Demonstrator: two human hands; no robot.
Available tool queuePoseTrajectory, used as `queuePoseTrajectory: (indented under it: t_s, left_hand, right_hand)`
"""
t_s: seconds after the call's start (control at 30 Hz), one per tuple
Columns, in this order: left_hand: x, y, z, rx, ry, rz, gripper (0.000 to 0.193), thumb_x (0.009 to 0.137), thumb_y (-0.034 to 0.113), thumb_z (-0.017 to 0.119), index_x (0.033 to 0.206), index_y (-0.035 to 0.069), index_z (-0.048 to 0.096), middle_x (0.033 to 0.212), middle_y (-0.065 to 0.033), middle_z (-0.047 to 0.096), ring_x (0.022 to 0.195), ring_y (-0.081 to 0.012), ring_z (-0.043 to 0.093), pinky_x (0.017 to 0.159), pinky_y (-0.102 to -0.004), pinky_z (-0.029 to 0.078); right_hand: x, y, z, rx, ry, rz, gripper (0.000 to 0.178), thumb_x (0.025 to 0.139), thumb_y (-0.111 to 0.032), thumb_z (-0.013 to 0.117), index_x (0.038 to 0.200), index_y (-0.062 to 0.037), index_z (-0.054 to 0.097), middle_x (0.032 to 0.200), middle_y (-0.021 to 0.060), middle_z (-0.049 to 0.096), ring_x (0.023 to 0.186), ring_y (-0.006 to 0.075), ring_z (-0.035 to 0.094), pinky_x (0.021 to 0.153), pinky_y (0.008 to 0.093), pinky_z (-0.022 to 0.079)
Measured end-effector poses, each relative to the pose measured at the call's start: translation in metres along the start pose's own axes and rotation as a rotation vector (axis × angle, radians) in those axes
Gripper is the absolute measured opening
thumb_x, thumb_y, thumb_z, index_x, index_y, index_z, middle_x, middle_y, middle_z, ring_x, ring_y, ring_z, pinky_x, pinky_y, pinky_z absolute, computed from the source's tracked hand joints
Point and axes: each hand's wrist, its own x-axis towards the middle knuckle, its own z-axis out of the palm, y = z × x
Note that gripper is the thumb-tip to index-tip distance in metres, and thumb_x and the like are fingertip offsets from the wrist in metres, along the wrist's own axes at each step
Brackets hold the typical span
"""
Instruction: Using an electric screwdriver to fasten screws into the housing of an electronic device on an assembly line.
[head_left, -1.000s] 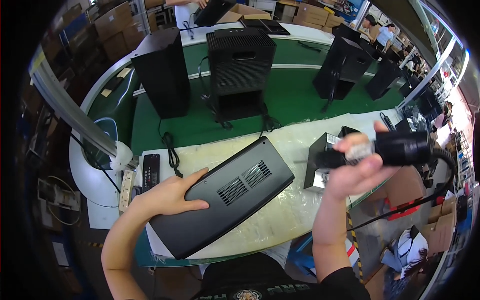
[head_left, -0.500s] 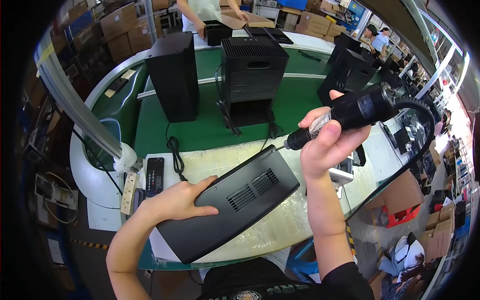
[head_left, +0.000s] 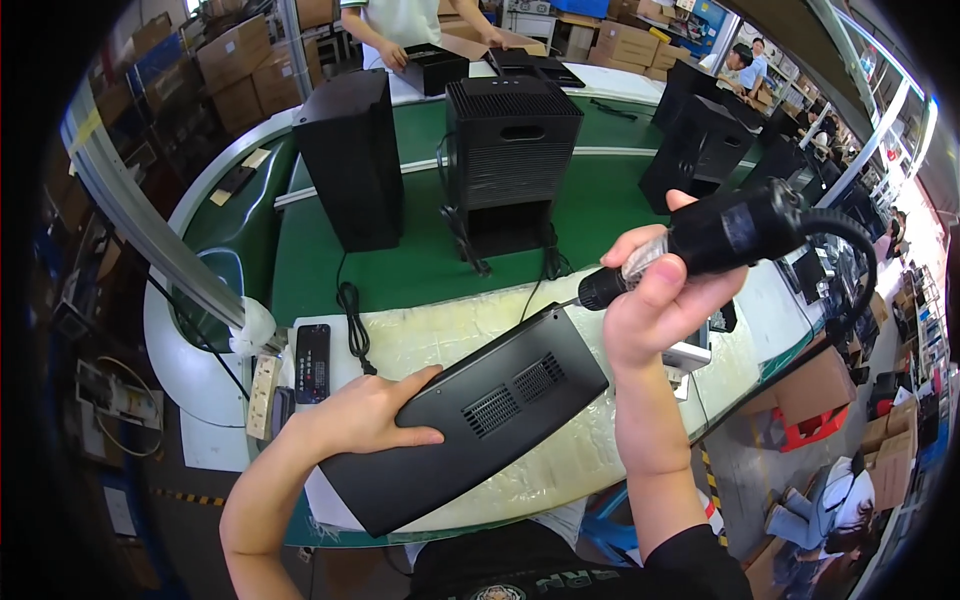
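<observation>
The black case (head_left: 500, 440) lies lengthwise from near left to far right, left hand (head_left: 362, 412) clasping its far edge, right hand (head_left: 650, 305) gripping a screwdriver (head_left: 740, 232), bit (head_left: 570, 301) at the far corner.

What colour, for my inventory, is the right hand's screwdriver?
The screwdriver is mostly black; head view shows it best.
</observation>
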Motion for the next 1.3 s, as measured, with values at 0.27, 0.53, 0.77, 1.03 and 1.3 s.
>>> queuePoseTrajectory:
  t_s: [0.27, 0.53, 0.77, 1.03, 1.3]
  left_hand:
    - [0.016, 0.000, -0.007, 0.176, 0.044, -0.005, 0.071, 0.082, 0.051, 0.062, 0.128, -0.001, 0.047, 0.103, -0.0239, 0.060, 0.091, -0.0387, 0.061, 0.082, -0.0421, 0.049]
    - [0.092, 0.029, 0.027, 0.026, 0.490, 0.302, 0.055, 0.079, 0.029, 0.071, 0.121, -0.002, 0.052, 0.120, -0.0172, 0.052, 0.106, -0.0343, 0.055, 0.089, -0.0381, 0.046]
    - [0.105, 0.028, 0.030, -0.206, 0.581, 0.318, 0.023, 0.078, 0.014, 0.072, 0.095, 0.000, 0.066, 0.096, -0.0132, 0.065, 0.088, -0.0306, 0.063, 0.078, -0.0350, 0.051]
    - [0.103, 0.019, 0.030, -0.113, 0.630, 0.408, 0.012, 0.077, 0.009, 0.072, 0.086, 0.002, 0.068, 0.086, -0.0105, 0.067, 0.077, -0.0259, 0.065, 0.067, -0.0327, 0.053]
    - [0.103, 0.015, 0.026, -0.053, 0.678, 0.461, 0.009, 0.078, 0.010, 0.071, 0.083, 0.003, 0.069, 0.083, -0.0085, 0.067, 0.071, -0.0250, 0.065, 0.063, -0.0325, 0.053]
  right_hand:
    - [0.001, -0.007, -0.014, -0.031, 0.054, 0.025, 0.057, 0.096, -0.036, 0.045, 0.132, 0.0008, 0.019, 0.120, 0.0261, 0.046, 0.053, 0.0182, 0.056, 0.043, 0.0263, 0.046]
    - [-0.001, -0.023, -0.010, -0.004, 0.122, 0.089, 0.056, 0.097, -0.038, 0.041, 0.132, 0.0002, 0.019, 0.121, 0.0269, 0.043, 0.054, 0.0167, 0.055, 0.041, 0.0266, 0.048]
    - [-0.004, -0.039, -0.005, 0.024, 0.169, 0.137, 0.056, 0.097, -0.039, 0.038, 0.135, -0.0034, 0.018, 0.123, 0.0267, 0.041, 0.055, 0.0156, 0.053, 0.040, 0.0263, 0.048]
    - [-0.010, -0.038, -0.002, 0.034, 0.164, 0.159, 0.056, 0.097, -0.042, 0.038, 0.134, -0.0041, 0.020, 0.123, 0.0247, 0.042, 0.054, 0.0154, 0.051, 0.040, 0.0270, 0.047]
    - [-0.015, -0.041, 0.000, -0.001, 0.176, 0.161, 0.059, 0.096, -0.048, 0.040, 0.133, -0.0068, 0.021, 0.125, 0.0233, 0.039, 0.054, 0.0167, 0.050, 0.039, 0.0280, 0.047]
